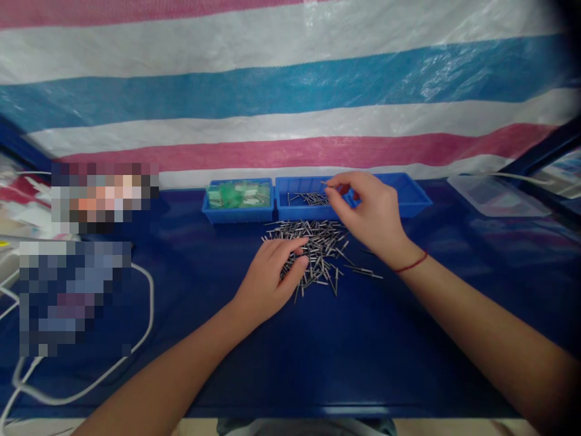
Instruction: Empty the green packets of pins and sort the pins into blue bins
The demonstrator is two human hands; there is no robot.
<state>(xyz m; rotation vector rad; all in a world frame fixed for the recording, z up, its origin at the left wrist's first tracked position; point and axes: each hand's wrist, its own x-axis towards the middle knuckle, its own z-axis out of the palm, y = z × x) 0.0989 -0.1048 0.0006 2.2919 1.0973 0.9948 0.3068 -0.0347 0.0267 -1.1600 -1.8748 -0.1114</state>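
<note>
A heap of metal blind rivets (pixel 322 251) lies loose on the dark blue table. Over its left side is my left hand (pixel 275 272), fingers stretched out and thumb apart, touching or just above the rivets. My right hand (pixel 370 209) is raised at the long blue bin (pixel 299 212), its thumb and forefinger pinched on a single rivet whose tip pokes out to the left. More rivets (pixel 313 198) lie inside that bin, toward its left end. My right hand hides part of the bin's middle.
Beside the long bin stands a smaller blue bin (pixel 240 215) with green and clear packets (pixel 232 195). A clear plastic lid or tray (pixel 497 197) lies at the back right. White cable (pixel 152 297) loops across the left, near blurred-out items. A striped sheet (pixel 272 91) hangs behind.
</note>
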